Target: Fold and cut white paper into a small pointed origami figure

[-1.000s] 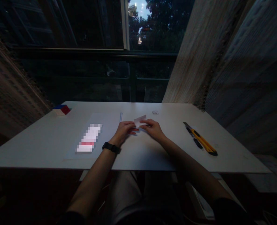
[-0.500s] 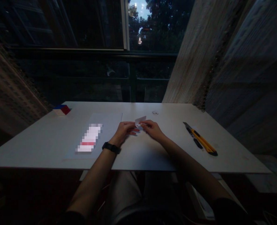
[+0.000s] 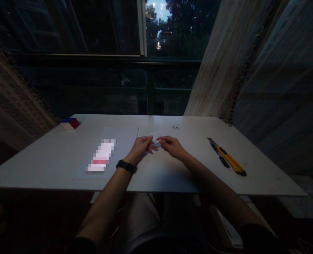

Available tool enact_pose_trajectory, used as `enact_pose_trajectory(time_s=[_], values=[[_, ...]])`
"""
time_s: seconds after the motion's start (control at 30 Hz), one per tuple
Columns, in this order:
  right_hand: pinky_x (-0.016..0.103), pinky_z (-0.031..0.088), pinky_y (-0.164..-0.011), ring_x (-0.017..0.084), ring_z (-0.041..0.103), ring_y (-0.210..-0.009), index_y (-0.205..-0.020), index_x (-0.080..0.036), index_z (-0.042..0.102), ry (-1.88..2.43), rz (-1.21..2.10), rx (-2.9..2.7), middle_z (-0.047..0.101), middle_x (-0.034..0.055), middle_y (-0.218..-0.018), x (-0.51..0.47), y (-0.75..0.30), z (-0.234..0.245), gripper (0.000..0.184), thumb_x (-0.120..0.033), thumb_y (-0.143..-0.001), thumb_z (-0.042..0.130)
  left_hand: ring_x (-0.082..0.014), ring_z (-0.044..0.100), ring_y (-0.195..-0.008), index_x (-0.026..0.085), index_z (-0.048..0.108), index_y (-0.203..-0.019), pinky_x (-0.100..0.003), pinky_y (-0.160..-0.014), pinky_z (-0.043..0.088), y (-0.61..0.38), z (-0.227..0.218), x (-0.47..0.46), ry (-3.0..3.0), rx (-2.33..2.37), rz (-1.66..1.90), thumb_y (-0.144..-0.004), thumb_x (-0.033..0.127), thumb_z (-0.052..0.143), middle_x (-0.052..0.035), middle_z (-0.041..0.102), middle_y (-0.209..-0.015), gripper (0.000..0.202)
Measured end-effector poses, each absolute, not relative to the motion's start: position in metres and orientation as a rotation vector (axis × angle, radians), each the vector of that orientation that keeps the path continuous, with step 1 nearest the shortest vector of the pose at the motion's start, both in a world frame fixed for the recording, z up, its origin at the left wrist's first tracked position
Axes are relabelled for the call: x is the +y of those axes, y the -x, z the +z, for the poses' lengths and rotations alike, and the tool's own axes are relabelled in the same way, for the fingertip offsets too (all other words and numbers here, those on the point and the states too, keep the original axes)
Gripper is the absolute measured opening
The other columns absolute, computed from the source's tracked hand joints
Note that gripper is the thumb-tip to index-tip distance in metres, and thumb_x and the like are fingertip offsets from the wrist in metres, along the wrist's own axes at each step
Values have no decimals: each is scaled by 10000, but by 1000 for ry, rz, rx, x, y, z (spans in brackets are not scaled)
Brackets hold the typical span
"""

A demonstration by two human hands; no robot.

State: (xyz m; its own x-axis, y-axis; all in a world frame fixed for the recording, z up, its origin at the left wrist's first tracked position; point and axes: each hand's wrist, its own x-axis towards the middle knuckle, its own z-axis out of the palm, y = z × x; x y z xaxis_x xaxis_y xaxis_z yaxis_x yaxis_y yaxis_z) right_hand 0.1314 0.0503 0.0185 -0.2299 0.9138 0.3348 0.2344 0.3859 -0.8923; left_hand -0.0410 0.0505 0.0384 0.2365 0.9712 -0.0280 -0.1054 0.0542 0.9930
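Between my two hands, above the middle of the white table, is a small piece of white paper [image 3: 155, 141]. My left hand [image 3: 142, 146], with a dark band on its wrist, pinches the paper's left side with the thumb on top. My right hand [image 3: 170, 144] grips the right side between thumb and fingers. Fingers cover much of the paper, and its exact folds are too small to make out. Left of my hands lies a larger white sheet [image 3: 127, 137], with a bright blurred-out rectangle [image 3: 103, 153] on it.
A yellow box cutter [image 3: 232, 160] and a black pen-like tool [image 3: 221, 155] lie side by side at the right. A puzzle cube [image 3: 70, 123] sits at the back left. Something small and thin [image 3: 175, 126] lies behind my hands. The white table [image 3: 40, 162] ends before a window.
The paper flap that stood up between my hands is now lowered or folded down. My left thumb has moved up onto the paper; my right hand has hardly moved.
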Motion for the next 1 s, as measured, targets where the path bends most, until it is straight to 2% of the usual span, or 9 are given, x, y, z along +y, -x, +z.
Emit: enact_pose_trajectory(time_s=[0.3, 0.47, 0.63, 0.8, 0.9, 1.0], values=[[204, 440, -476, 88, 525, -589, -941, -185, 672, 1027, 925, -1665, 615, 58, -931, 52, -131, 15, 335, -432, -744, 560, -142, 630, -563, 88, 591, -714, -168, -409, 405, 42, 39, 50, -1247, 1005, 1033, -721, 463, 621, -82, 647, -642, 376], [210, 434, -461, 74, 510, -534, -923, -183, 674, 1032, 923, -1662, 616, 54, -911, 52, -130, 16, 319, -424, -746, 563, -156, 636, -590, 83, 606, -713, -175, -421, 405, 43, 39, 51, -1263, 1005, 1009, -684, 488, 643, -100, 656, -657, 408], [222, 438, -471, 80, 513, -542, -940, -192, 668, 1020, 924, -1679, 611, 53, -917, 54, -130, 12, 326, -434, -753, 555, -164, 645, -637, 91, 627, -770, -178, -425, 409, 44, 41, 49, -1251, 986, 999, -636, 383, 714, -107, 670, -771, 333], [224, 436, -481, 75, 513, -541, -929, -192, 663, 1009, 915, -1684, 599, 50, -919, 52, -129, 14, 307, -417, -744, 568, -170, 641, -647, 104, 611, -710, -191, -447, 425, 44, 42, 48, -1226, 984, 1009, -612, 305, 725, -70, 645, -703, 251], [209, 427, -471, 71, 512, -530, -945, -192, 625, 998, 993, -1607, 600, 26, -851, 49, -127, 18, 320, -397, -699, 621, -150, 616, -610, 107, 612, -702, -198, -458, 424, 43, 42, 48, -1241, 1025, 1056, -607, 300, 719, -58, 634, -656, 240], [203, 441, -467, 83, 548, -538, -999, -217, 502, 970, 1134, -1335, 592, -20, -783, 49, -126, 22, 456, -356, -615, 705, -125, 575, -571, 112, 621, -704, -207, -476, 422, 41, 41, 49, -1271, 1057, 1131, -602, 326, 713, -40, 623, -628, 254]])
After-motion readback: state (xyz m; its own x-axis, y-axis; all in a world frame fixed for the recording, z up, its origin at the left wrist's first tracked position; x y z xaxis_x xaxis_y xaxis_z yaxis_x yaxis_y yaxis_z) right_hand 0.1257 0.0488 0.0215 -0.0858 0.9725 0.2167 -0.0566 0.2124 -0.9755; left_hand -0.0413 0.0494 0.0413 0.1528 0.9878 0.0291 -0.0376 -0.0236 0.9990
